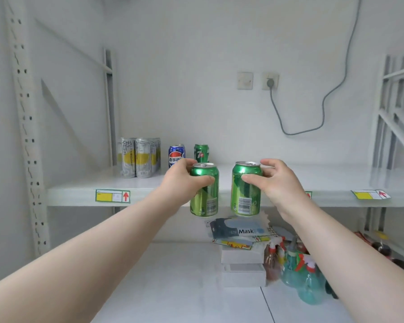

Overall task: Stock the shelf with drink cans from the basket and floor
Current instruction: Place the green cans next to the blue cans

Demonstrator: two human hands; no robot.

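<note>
My left hand (184, 180) grips a green drink can (204, 197) and my right hand (275, 180) grips a second green can (245, 194). Both cans are upright, side by side, held in the air just in front of the white shelf's front edge (163, 199). On the shelf behind them stand a green 7up can (201, 153), a blue Pepsi can (175, 155) partly hidden by my left hand, and several tall silver-and-yellow cans (139, 157) at the left. No basket is in view.
White slotted shelf uprights stand at left (27, 127) and right (387, 113). On the lower shelf lie mask packets (238, 230) on white boxes (243, 266), with spray bottles (299, 269) beside them. A grey cable (324, 99) hangs from a wall socket.
</note>
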